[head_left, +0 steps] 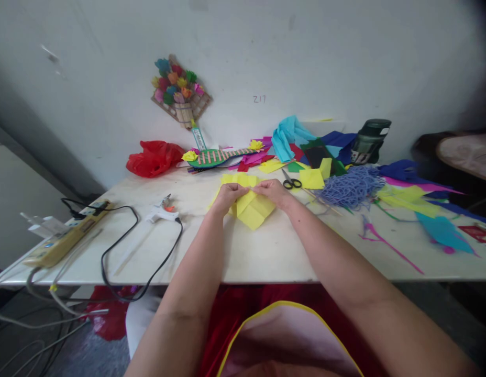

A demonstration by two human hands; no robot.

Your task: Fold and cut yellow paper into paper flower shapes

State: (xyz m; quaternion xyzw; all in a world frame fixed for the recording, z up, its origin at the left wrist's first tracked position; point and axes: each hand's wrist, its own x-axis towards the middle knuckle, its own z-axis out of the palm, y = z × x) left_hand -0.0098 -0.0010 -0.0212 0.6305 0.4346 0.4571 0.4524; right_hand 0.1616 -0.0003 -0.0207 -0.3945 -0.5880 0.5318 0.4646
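Both of my hands pinch a creased sheet of yellow crepe paper (253,212) over the middle of the white table. My left hand (230,196) grips it with thumb and fingertips from the left. From the right, my right hand (273,192) holds it the same way, and the fingertips of the two hands nearly meet. Part of the sheet sticks up behind the hands and a pointed corner hangs toward me. Just beyond my right hand lie black-handled scissors (292,183) and smaller yellow paper pieces (312,178).
A white glue gun (160,212) with its black cord lies left, near a power strip (68,235). At the back are a red plastic bag (154,158) and a decorated green piece (217,156). Purple shredded strands (351,187), coloured paper and a dark bottle (371,141) occupy the right.
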